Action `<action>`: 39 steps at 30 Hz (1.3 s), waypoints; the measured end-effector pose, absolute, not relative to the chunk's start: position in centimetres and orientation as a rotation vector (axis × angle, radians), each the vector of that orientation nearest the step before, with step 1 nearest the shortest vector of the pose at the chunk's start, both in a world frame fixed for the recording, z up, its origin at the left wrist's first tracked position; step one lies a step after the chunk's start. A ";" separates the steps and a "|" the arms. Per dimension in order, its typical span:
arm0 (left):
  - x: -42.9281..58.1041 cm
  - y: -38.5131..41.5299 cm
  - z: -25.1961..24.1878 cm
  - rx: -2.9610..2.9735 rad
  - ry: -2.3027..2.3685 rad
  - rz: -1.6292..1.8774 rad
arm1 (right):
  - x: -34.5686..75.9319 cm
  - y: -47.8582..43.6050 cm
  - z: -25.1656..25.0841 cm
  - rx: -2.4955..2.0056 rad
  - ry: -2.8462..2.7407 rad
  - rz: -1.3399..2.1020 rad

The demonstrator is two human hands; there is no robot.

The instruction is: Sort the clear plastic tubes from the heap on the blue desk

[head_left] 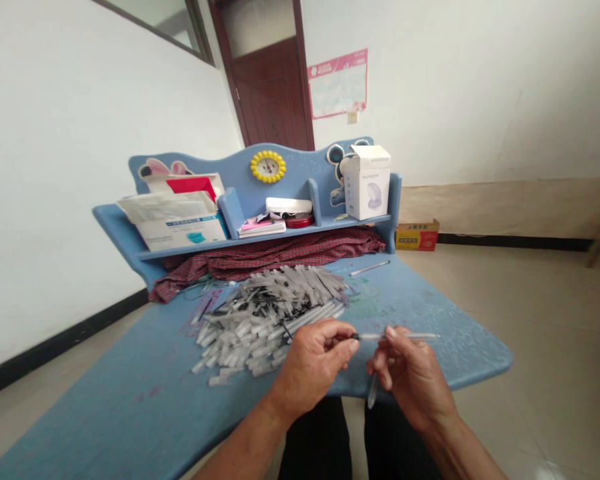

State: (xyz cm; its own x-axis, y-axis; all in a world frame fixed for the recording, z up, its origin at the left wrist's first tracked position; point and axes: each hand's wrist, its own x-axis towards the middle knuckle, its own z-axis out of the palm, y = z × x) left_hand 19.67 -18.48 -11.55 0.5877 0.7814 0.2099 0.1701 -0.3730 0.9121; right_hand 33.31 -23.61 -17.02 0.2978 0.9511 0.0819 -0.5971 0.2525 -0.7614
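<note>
Over the near edge of the table, my left hand (317,360) is closed in a pinch at the black end of a slim pen (373,337). The pen lies level, its pale, pointed end towards the right. My right hand (413,373) grips it further along between thumb and finger. Below, a clear pen cap or tube (373,392) pokes out from the curled lower fingers of that hand; its exact kind I cannot make out. Just left of my hands spreads a pile of translucent pen parts (260,327), mixed with small black pieces.
One pen (370,268) lies apart on the blue table (430,307). Along the back, a red checked cloth (280,253) is bunched under a shelf holding a mask box (180,227), a white carton (369,183) and small items. A yellow box (417,236) stands on the floor.
</note>
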 end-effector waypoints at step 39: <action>19.4 -18.5 -11.5 1.906 0.848 0.689 | 33.3 -23.7 -16.9 -0.714 -0.629 1.157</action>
